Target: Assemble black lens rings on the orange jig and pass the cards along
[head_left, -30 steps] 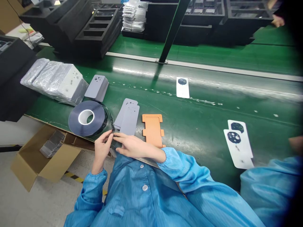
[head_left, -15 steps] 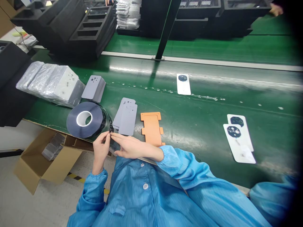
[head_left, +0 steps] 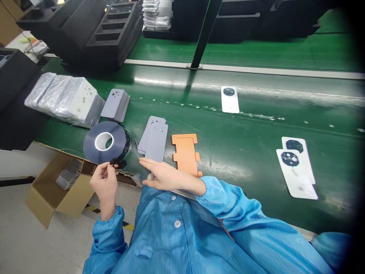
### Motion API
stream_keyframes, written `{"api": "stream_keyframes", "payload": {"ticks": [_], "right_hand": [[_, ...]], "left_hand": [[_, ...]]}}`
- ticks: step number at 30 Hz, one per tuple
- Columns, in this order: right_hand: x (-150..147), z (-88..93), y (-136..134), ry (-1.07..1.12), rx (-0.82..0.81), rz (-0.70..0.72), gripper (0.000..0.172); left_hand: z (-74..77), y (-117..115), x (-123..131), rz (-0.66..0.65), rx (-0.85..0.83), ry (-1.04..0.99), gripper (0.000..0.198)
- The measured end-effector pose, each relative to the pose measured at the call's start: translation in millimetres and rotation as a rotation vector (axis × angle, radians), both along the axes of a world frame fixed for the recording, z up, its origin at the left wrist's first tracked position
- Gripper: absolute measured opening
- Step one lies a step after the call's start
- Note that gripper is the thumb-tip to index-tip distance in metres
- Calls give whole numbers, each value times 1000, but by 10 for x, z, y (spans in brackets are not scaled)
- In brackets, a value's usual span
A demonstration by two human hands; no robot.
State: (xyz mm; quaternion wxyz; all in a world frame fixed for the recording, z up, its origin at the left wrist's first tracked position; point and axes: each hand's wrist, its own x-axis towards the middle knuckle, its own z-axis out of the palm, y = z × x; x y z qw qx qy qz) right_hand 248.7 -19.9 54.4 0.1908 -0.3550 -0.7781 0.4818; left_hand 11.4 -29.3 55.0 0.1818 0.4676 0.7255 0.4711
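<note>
My left hand (head_left: pixel 105 186) pinches the end of a strip carrying black camera-cover stickers (head_left: pixel 118 163), just in front of a big roll of clear film (head_left: pixel 92 146) with a white core. More black pieces show along the roll's right side. My right hand (head_left: pixel 164 174) has its fingers stretched out, nothing visibly held, and its fingertips are beside the front end of the grey phone-back-shaped plates (head_left: pixel 156 142). To its right lies an orange holding plate (head_left: pixel 186 154) with side tabs. The underside of the right palm is hidden.
A stack of grey plates (head_left: pixel 115 104) and plastic-wrapped plates (head_left: pixel 65 99) stand at the left. White panels with dark camera patches lie at the right (head_left: pixel 298 177) and farther back (head_left: pixel 230 102). Black foam trays (head_left: pixel 107 38) are piled behind; an open carton (head_left: pixel 47 198) is below the bench edge.
My left hand has moved left, away from my right hand, drawing the black stickers with it. My right hand has stayed nearly in place, fingers still stretched. The view has shifted slightly.
</note>
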Motion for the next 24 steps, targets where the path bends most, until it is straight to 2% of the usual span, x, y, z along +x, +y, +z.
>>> {"api": "stream_keyframes", "payload": {"ticks": [2, 3, 5, 7, 10, 14, 16, 19, 21, 24], "right_hand": [[32, 22, -8, 108, -72, -52, 62], [63, 38, -5, 158, -117, -122, 52], [164, 69, 16, 233, -200, -327, 36], [317, 86, 44, 286, -261, -498, 34], [593, 76, 36, 347, -289, -593, 37], [905, 13, -95, 328, -224, -694, 30], [1029, -39, -155, 293, -194, -757, 28], [1202, -164, -163, 247, -185, -900, 30], [1305, -274, -114, 227, -201, -989, 34], [1406, -433, -11, 196, -207, -1046, 39]], "left_hand": [[104, -15, 98, -82, -8, -51, 23], [145, -20, 167, -127, -9, -72, 24], [198, -24, 329, -214, -13, -96, 25], [206, -21, 502, -325, -36, -120, 25], [140, -5, 754, -532, -111, -165, 25], [-6, 40, 1061, -729, -197, -203, 23], [-71, 67, 1188, -778, -217, -205, 24], [-147, 81, 1336, -776, -197, -129, 28], [-192, 51, 1422, -795, -143, -34, 29], [-273, -51, 1556, -877, -33, 87, 31]]}}
